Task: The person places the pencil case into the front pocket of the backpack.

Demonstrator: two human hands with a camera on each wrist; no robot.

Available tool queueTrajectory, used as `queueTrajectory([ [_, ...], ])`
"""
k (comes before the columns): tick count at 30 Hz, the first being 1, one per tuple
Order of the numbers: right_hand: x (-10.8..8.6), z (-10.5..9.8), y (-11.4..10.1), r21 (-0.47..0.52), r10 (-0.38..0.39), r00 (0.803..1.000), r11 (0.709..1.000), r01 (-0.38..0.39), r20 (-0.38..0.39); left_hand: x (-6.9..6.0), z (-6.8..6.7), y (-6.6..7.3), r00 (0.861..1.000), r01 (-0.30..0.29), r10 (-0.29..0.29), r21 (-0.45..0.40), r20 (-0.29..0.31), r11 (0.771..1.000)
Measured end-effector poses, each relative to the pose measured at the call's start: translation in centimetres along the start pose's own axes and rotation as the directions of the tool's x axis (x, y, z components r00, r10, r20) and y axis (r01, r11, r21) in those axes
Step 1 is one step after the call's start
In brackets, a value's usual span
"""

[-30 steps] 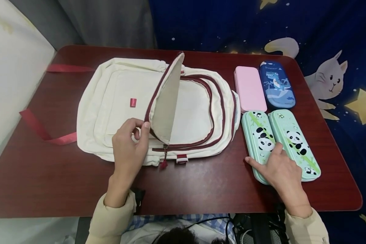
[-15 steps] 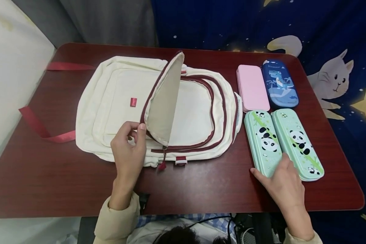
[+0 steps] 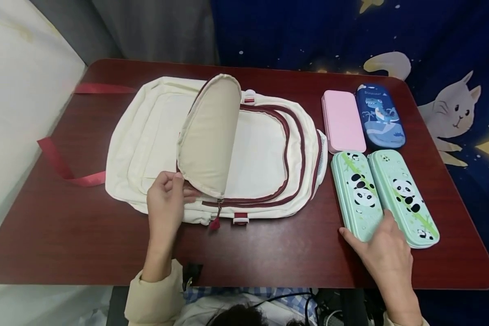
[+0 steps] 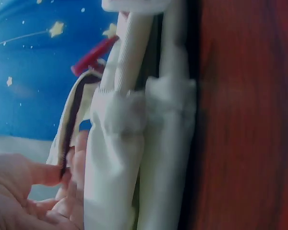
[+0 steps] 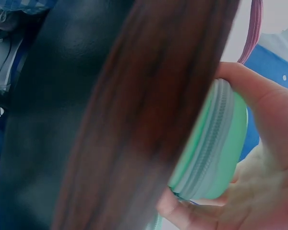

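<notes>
Passable along front of table (image 3: 285, 253) between backpack (image 3: 265, 149) and left panda case (image 3: 358, 206); blocked mid-backpack by raised flap (image 3: 209, 136), obstructed at slot beside right panda case (image 3: 403, 197) by right hand (image 3: 387, 253)

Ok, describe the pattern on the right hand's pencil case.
Mint green case with a panda and bamboo print; clearest in the head view.

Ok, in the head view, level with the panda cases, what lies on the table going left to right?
Lower red strap → cream backpack → first panda case → second panda case.
</notes>
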State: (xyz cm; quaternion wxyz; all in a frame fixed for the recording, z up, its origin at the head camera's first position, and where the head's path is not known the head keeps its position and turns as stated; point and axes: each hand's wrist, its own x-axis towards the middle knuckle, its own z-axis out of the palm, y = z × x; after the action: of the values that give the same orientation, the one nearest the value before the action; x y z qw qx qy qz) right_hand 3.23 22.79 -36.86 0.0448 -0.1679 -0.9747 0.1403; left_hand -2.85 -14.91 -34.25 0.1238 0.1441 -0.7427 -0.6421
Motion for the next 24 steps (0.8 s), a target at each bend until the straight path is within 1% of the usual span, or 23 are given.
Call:
queueTrajectory([
  [3, 0.1, 0.1, 0.0, 0.006, -0.038, 0.998, 0.999, 0.038, -0.059, 0.4, -0.7, -0.5, 1.0, 0.011, -0.012, 0.134, -0.001, 0.991],
  [5, 0.1, -0.1, -0.1, 0.014, -0.057, 0.994, 0.998, 0.058, -0.095, 0.6, -1.0, -0.7, 1.0, 0.015, -0.016, 0.183, 0.003, 0.983],
  [9, 0.3, -1.1, -0.6, 0.038, -0.063, 0.987, 0.997, 0.07, -0.146, 0.9, -1.2, -1.1, 1.0, 0.016, -0.018, 0.191, 0.011, 0.981],
  [12, 1.0, -2.3, -1.3, 0.078, -0.079, 0.985, 0.993, 0.092, -0.151, 0.9, -1.4, -1.3, 1.0, 0.013, -0.016, 0.176, 0.012, 0.984],
  [14, 1.7, -3.0, -2.0, 0.107, -0.127, 0.983, 0.984, 0.141, -0.131, 0.9, -1.4, -1.3, 1.0, 0.011, -0.014, 0.163, 0.013, 0.987],
  [16, 2.4, -3.5, -2.8, 0.13, -0.203, 0.974, 0.968, 0.215, -0.1, 0.8, -1.3, -1.1, 1.0, 0.008, -0.01, 0.146, 0.017, 0.989],
  [17, 2.8, -3.6, -3.2, 0.138, -0.252, 0.964, 0.955, 0.262, -0.086, 0.7, -1.3, -0.9, 1.0, 0.006, -0.008, 0.136, 0.018, 0.991],
  [19, 3.5, -3.7, -4.2, 0.15, -0.348, 0.936, 0.924, 0.352, -0.051, 0.4, -1.1, -0.2, 1.0, -0.003, 0.0, 0.12, 0.019, 0.993],
  [21, 4.1, -3.6, -5.2, 0.151, -0.434, 0.901, 0.889, 0.432, -0.023, 0.1, -0.9, 0.4, 1.0, -0.019, 0.018, 0.106, 0.015, 0.994],
  [24, 5.1, -3.1, -6.8, 0.133, -0.534, 0.846, 0.839, 0.528, 0.011, -0.4, -0.6, 1.0, 0.997, -0.074, 0.075, 0.084, -0.001, 0.994],
])
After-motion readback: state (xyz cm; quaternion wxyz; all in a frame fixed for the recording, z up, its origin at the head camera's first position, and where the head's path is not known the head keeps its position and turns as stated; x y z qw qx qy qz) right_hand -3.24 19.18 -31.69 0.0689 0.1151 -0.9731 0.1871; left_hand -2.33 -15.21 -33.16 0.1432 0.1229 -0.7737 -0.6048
